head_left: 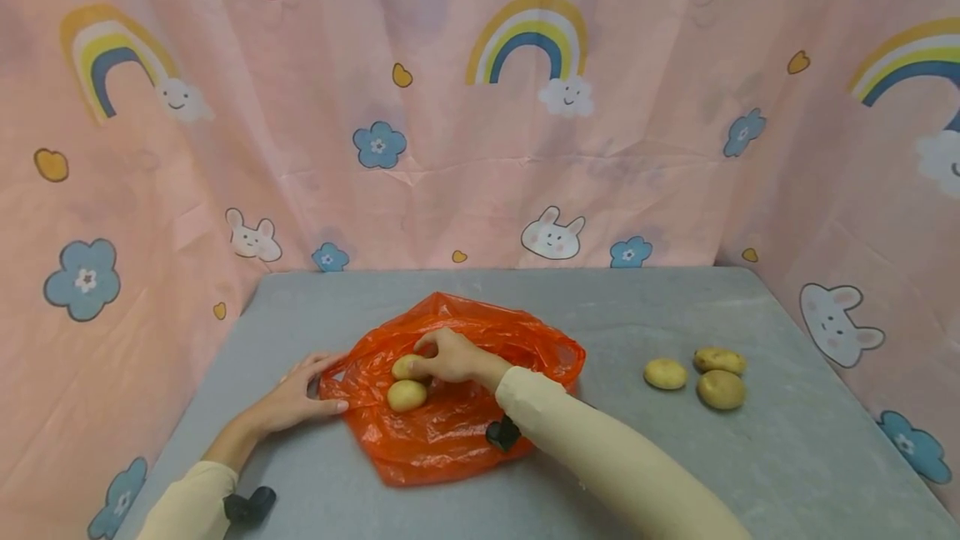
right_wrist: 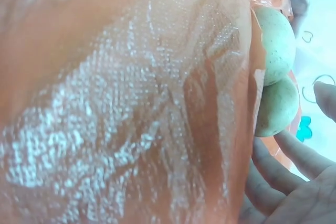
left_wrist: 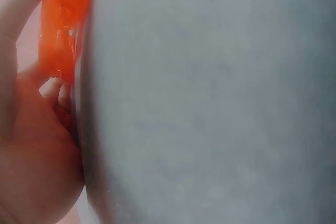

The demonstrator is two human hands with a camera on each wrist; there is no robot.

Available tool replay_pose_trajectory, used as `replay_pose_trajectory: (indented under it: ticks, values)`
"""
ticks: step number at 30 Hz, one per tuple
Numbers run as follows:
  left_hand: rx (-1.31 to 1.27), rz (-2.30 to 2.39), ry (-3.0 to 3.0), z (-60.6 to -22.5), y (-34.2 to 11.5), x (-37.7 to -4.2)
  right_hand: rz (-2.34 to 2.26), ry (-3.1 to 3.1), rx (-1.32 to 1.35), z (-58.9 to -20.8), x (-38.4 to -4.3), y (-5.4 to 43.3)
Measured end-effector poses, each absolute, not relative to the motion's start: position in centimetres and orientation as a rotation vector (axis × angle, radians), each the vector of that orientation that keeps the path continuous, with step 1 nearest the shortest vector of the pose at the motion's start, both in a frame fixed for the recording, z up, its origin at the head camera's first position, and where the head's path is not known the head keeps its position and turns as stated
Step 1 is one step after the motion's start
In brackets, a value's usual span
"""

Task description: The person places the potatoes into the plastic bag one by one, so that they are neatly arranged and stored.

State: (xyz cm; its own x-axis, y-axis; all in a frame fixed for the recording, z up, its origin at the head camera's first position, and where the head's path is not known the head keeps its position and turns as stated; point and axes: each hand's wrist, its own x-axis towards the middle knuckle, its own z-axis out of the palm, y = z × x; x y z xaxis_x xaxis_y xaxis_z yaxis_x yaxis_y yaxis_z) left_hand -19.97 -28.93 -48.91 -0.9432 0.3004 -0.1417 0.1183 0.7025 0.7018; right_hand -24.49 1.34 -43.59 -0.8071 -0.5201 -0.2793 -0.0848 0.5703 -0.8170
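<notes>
A red plastic bag [head_left: 427, 448] lies spread on the grey table, with two potatoes on its left part. My right hand [head_left: 453, 357] reaches over the bag to the farther potato [head_left: 403, 367]. The nearer potato [head_left: 407, 396] lies just beside it. In the right wrist view, the fingers [right_wrist: 273, 174] touch the lower potato [right_wrist: 278, 106], while the thumb [right_wrist: 326, 99] stands apart from it. My left hand [head_left: 296, 398] rests at the bag's left edge, thumb and fingers spread. In the left wrist view, bag plastic [left_wrist: 60, 40] lies between thumb and fingers.
Right of the bag, three more potatoes sit together on the table: a smaller one [head_left: 665, 374], a back one [head_left: 720, 360] and a front one [head_left: 722, 390]. A pink printed curtain [head_left: 465, 190] surrounds the table [head_left: 600, 307] at the back and sides.
</notes>
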Motion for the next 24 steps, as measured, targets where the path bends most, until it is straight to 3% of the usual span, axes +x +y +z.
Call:
replay_pose_trajectory:
  ticks: [24]
  values:
    - [0.318, 1.079, 2.662, -49.1, -29.0, -20.0, -1.121, 2.331, -0.631, -41.6, -24.3, 4.0]
